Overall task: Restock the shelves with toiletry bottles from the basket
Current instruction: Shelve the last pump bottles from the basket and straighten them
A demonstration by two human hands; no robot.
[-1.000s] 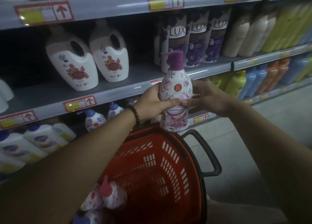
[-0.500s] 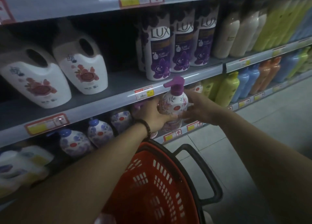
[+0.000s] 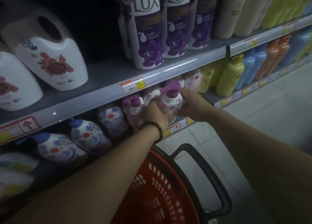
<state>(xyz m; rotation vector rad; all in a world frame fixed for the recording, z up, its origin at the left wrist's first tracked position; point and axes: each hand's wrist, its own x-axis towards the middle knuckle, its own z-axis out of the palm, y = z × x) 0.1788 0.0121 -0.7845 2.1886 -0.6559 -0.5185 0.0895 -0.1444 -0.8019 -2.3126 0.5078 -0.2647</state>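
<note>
1. While we hold the bottle [image 3: 170, 102] at its front edge, the lower shelf [image 3: 175, 128] is what we must fit into. The bottle is between both hands, just under the lip of the upper shelf [image 3: 101, 97]. Our hands hide its base, so we cannot tell whether it is down yet.
2. Our basket [image 3: 157, 190] sits below our arms, near the shelving. Its handle [image 3: 211, 173] stands up under the right forearm, and we judge a dropped elbow could knock it.
3. Up top, the jugs [image 3: 50, 55] and LUX bottles [image 3: 148, 38] stay out of our path.
4. On the lower shelf, blue bottles [image 3: 87, 136] stand to the left and a green bottle [image 3: 231, 75] to the right. The nearest neighbour [image 3: 132, 110], with a purple pump, is just beside our left hand. We should slide straight back so we do not nudge it.
5. We should keep the bottle upright, set the base flat and push it back level with the row, label forward.
6. The left hand [image 3: 153, 113] curls round the bottle's left side and the right hand [image 3: 190, 104] grips its right. We should let go only once it stands alone.
7. Smallest is the pump [image 3: 170, 88], close under the lip near the tag [image 3: 133, 84]. We should keep it low, or it will likely catch.
</note>
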